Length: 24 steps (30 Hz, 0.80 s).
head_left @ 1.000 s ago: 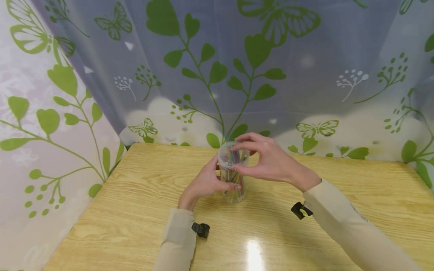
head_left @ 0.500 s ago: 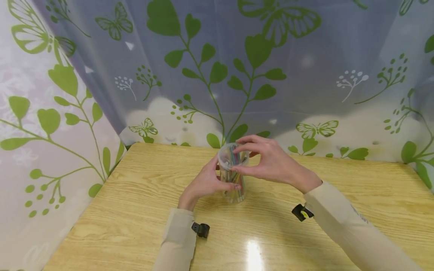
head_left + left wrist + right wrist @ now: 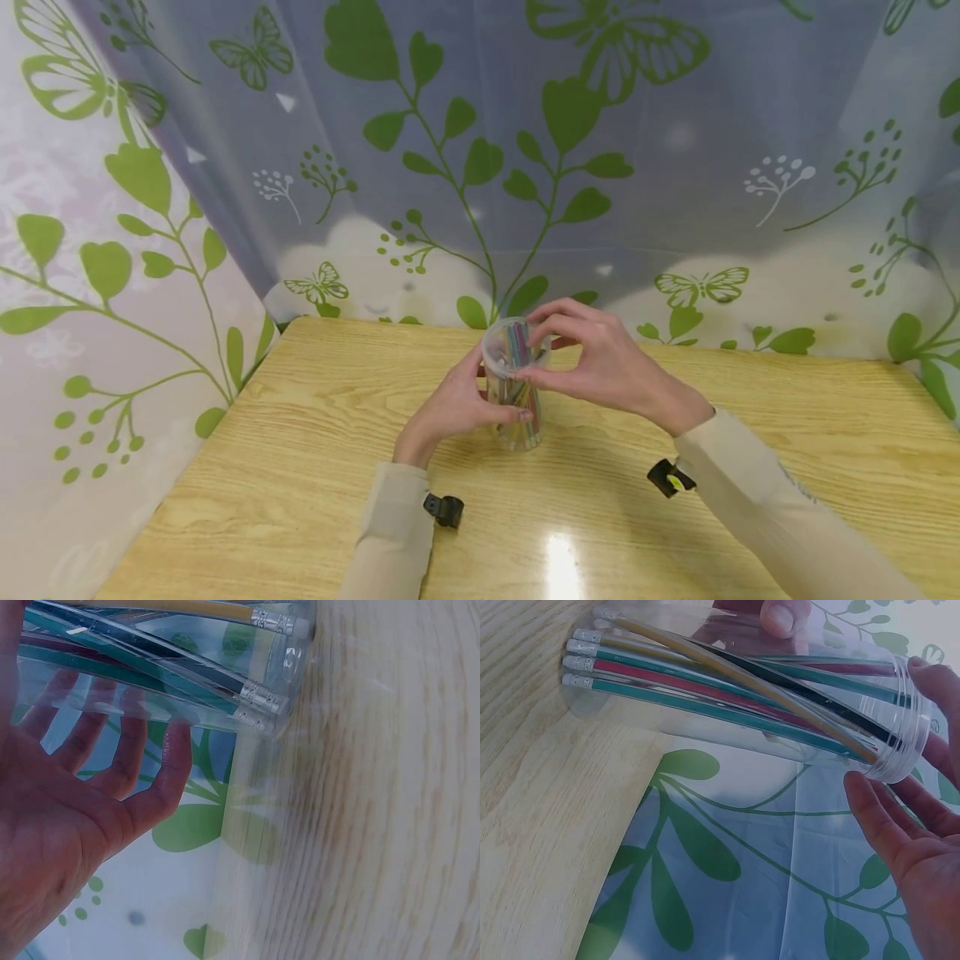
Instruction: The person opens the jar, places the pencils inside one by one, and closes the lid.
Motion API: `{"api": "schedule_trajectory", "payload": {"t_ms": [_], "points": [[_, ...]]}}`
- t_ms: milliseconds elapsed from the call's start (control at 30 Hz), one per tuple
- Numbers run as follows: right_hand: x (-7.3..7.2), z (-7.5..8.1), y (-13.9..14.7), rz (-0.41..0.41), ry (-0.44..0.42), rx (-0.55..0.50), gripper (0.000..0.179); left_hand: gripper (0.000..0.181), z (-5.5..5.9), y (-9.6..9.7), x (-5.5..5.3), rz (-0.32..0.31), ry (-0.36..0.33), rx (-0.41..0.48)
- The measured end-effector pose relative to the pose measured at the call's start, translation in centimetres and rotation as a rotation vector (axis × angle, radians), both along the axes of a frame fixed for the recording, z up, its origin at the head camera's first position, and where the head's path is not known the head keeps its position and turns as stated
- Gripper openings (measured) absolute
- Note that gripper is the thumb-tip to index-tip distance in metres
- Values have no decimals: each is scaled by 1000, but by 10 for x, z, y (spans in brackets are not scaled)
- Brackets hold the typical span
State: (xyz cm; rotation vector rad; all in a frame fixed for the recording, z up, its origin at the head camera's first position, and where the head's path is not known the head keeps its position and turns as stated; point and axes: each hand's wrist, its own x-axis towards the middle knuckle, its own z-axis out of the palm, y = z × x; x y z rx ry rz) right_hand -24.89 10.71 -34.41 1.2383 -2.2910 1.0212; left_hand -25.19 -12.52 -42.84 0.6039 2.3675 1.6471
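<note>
A clear plastic jar (image 3: 521,433) stands upright on the table, with several pencils (image 3: 667,685) inside, eraser ends down. Teal, red, yellow and dark shafts show through its wall. My left hand (image 3: 453,404) holds the jar's side, thumb across the front; in the left wrist view its fingers curve behind the wall. At the top, my right hand (image 3: 600,358) grips the clear lid (image 3: 915,720) by its edge, thumb on the near side and fingers on the far side. The lid sits over the jar's mouth in the right wrist view.
The wood-grain table (image 3: 285,467) ends just behind the jar. A curtain (image 3: 660,192) with green leaves and butterflies hangs along the back, and another printed sheet (image 3: 60,400) covers the left side. Small black cameras (image 3: 446,510) are worn at both wrists.
My right hand's fingers have shifted slightly right and toward me round the lid's edge, showing more of the coloured pencils through the top. The left hand and jar stay nearly in place.
</note>
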Motion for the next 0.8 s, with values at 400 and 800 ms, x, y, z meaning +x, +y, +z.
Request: {"api": "schedule_trajectory", "payload": {"t_ms": [400, 800], "points": [[1, -2, 0, 3, 52, -28, 23, 100, 0, 0, -1, -2, -17, 11], [0, -1, -1, -15, 6, -25, 27, 99, 1, 0, 1, 8, -16, -9]]}}
